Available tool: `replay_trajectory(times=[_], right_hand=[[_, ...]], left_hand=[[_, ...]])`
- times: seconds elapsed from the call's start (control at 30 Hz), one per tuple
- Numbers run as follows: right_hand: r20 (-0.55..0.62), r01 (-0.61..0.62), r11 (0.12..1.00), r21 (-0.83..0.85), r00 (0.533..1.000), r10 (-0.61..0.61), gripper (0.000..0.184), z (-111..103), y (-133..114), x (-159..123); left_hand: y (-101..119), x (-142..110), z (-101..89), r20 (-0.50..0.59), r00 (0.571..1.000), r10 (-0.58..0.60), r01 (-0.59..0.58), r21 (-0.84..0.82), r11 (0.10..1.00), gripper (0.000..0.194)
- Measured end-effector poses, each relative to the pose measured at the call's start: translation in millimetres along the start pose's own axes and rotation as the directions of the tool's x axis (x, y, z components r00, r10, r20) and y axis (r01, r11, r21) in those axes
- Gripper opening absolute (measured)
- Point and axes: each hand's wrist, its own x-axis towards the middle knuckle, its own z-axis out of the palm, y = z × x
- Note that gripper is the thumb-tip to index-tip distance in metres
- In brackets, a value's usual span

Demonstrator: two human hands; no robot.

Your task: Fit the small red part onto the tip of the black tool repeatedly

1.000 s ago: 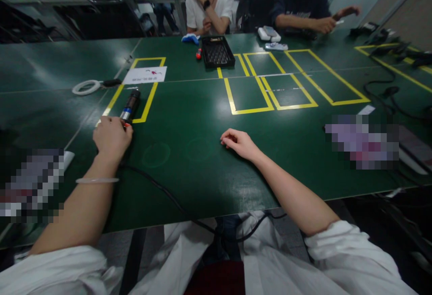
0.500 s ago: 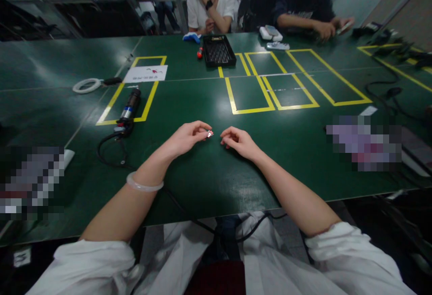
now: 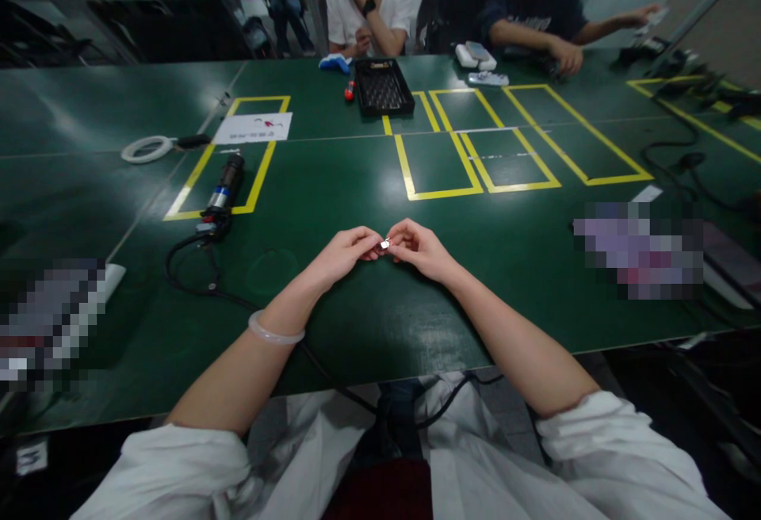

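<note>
Over the middle of the green table (image 3: 369, 322), both hands meet around a small shiny metal piece (image 3: 385, 243), too small to name. My left hand (image 3: 349, 252) wears a pale bracelet (image 3: 276, 330) on its wrist, and its thumb and fingertips pinch the piece from the left. From the right, my right hand (image 3: 421, 247) is closed with thumb and fingertips at the same piece. The fingertips hide most of its shape.
A dark cylindrical tool (image 3: 223, 187) with a black cable lies at left inside yellow tape, near a printed sheet (image 3: 254, 128) and a coiled white tube (image 3: 146, 149). Across the table are a black tray (image 3: 409, 96), a red item (image 3: 349, 91) and two people. Blurred-out objects lie on both sides.
My left hand has moved right with the small metal piece until it meets my right hand, whose fingers now touch it. Across the table, a person's hand has reached outward to the right.
</note>
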Motion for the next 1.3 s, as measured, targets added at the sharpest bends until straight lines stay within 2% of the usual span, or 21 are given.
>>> replay_trajectory(times=[0.13, 0.33, 0.43, 0.63, 0.9, 1.13, 1.3], right_hand=[[0.0, -0.015, 1.0, -0.011, 1.0, 0.015, 0.04, -0.2, 0.0, 0.2], [-0.054, -0.079, 0.997, -0.02, 0.996, 0.077, 0.038, -0.4, -0.5, 0.6], [-0.057, -0.051, 0.998, -0.044, 0.997, 0.048, 0.034, -0.7, 0.8, 1.0], [-0.075, 0.014, 0.994, -0.104, 0.997, -0.022, 0.027, -0.9, 4.5, 1.1], [-0.02, 0.08, 0.948, -0.307, 0.996, -0.09, 0.016, -2.5, 5.3, -0.6], [0.012, 0.099, 0.947, -0.304, 0.995, -0.101, 0.015, -1.2, 6.1, -1.0], [-0.016, 0.098, 0.946, -0.31, 0.994, -0.108, 0.016, -0.1, 4.8, -1.3]], left_hand=[[-2.7, -0.3, 2.4, 0.01, 1.0, 0.019, -0.02, 0.022, 1.0, 0.037], [-1.4, -3.0, 5.1, -0.026, 0.983, 0.184, -0.175, 0.198, 0.964, 0.03], [-2.3, -3.6, 6.2, -0.03, 0.97, 0.242, -0.226, 0.266, 0.937, 0.025], [-6.3, -2.3, 6.8, -0.059, 0.966, 0.253, -0.229, 0.267, 0.936, 0.02], [-8.8, -2.6, 7.9, -0.047, 0.895, 0.443, -0.4, 0.356, 0.845, 0.012], [-4.9, -5.9, 9.9, 0.0, 0.868, 0.496, -0.435, 0.481, 0.762, 0.011], [-5.1, -6.9, 11.0, 0.01, 0.856, 0.517, -0.442, 0.533, 0.722, 0.007]])
